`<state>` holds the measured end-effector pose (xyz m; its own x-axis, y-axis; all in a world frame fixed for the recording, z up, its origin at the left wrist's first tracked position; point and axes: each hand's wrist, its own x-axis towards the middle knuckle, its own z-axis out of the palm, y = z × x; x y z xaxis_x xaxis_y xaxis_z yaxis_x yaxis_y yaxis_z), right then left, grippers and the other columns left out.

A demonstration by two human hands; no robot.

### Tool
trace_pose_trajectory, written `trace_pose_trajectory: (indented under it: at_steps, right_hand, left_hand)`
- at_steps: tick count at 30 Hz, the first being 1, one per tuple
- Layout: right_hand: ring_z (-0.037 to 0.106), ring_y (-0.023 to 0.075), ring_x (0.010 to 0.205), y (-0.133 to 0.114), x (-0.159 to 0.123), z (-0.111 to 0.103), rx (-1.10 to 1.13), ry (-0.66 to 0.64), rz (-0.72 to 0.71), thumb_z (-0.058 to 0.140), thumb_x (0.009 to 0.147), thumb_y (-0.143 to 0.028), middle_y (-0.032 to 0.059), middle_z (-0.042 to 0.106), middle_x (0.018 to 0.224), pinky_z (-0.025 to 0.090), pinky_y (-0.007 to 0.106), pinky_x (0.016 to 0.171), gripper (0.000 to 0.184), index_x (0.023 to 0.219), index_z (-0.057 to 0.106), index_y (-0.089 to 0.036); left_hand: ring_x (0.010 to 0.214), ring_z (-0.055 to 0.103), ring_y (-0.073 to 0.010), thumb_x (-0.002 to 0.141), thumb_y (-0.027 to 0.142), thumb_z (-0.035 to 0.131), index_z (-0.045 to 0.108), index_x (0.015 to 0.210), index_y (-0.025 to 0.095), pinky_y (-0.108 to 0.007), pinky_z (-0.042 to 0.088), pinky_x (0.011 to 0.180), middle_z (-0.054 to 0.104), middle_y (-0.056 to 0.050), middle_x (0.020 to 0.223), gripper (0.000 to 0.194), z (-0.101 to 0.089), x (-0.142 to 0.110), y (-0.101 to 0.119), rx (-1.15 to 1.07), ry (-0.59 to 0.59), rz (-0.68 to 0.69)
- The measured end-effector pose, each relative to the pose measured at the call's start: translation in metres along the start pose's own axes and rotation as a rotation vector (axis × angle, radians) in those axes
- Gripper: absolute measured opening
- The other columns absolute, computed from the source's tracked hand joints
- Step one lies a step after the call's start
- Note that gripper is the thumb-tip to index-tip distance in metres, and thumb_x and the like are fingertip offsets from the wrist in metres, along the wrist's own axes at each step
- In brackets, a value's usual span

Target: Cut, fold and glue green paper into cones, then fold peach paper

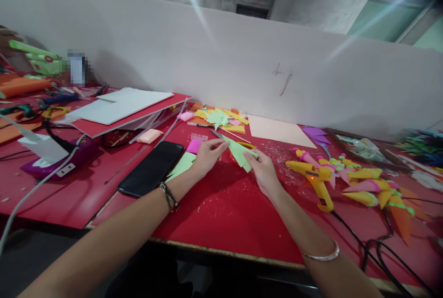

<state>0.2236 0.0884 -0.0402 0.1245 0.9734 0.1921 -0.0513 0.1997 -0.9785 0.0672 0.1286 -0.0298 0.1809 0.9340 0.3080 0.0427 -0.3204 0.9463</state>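
A piece of light green paper [238, 151], folded or layered into a pointed shape, is held up over the red table. My right hand [266, 172] pinches its wide lower end between thumb and fingers. At its upper left tip the thumb and fingers of my left hand [208, 157] are closed together on the paper. Scissors with yellow handles [246, 144] lie just behind the paper, partly hidden by it. More green paper [182, 166] lies under my left wrist, beside a pink packet [196, 146].
A black phone [151, 169] lies left of my left forearm. To the right rests a yellow glue gun [313, 178], its light on and cord trailing, beside several colourful cone-shaped pieces [370, 186]. Paper scraps [218, 117] and a pale sheet [278, 130] lie behind; a purple power strip [74, 159] sits left.
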Motion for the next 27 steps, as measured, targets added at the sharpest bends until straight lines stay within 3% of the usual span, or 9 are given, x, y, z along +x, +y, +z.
trace_pose_trajectory:
  at_steps: [10, 18, 27]
  right_hand:
    - [0.050, 0.0130, 0.056, -0.0001, 0.0003, -0.0020, -0.060, 0.004, 0.009, 0.062, 0.067, -0.041, -0.0018, 0.059, 0.062, 0.038, 0.024, 0.053, 0.021, 0.075, 0.061, -0.021]
    - [0.050, 0.0122, 0.057, 0.0023, 0.0011, -0.0046, -0.060, -0.012, 0.009, 0.061, 0.068, -0.039, -0.0021, 0.058, 0.062, 0.038, 0.024, 0.054, 0.019, 0.076, 0.061, -0.022]
    - [0.053, 0.0147, 0.059, 0.0054, 0.0017, -0.0049, -0.041, 0.002, 0.027, 0.062, 0.067, -0.040, -0.0014, 0.060, 0.063, 0.041, 0.026, 0.057, 0.022, 0.079, 0.063, -0.022]
  left_hand:
    - [0.039, 0.035, -0.0052, 0.070, 0.037, 0.058, 0.059, 0.070, 0.016, -0.019, 0.027, 0.040, 0.046, 0.006, 0.047, 0.021, -0.0003, 0.0013, 0.0032, -0.082, 0.082, -0.048]
    - [0.038, 0.035, -0.0026, 0.074, 0.036, 0.054, 0.057, 0.079, 0.015, -0.018, 0.028, 0.039, 0.058, 0.003, 0.065, 0.022, -0.0010, 0.0025, -0.0014, -0.142, 0.067, -0.035]
    - [0.039, 0.036, -0.0027, 0.075, 0.037, 0.051, 0.056, 0.072, 0.015, -0.017, 0.028, 0.039, 0.057, 0.002, 0.065, 0.023, -0.0014, 0.0020, 0.0010, -0.129, 0.066, -0.009]
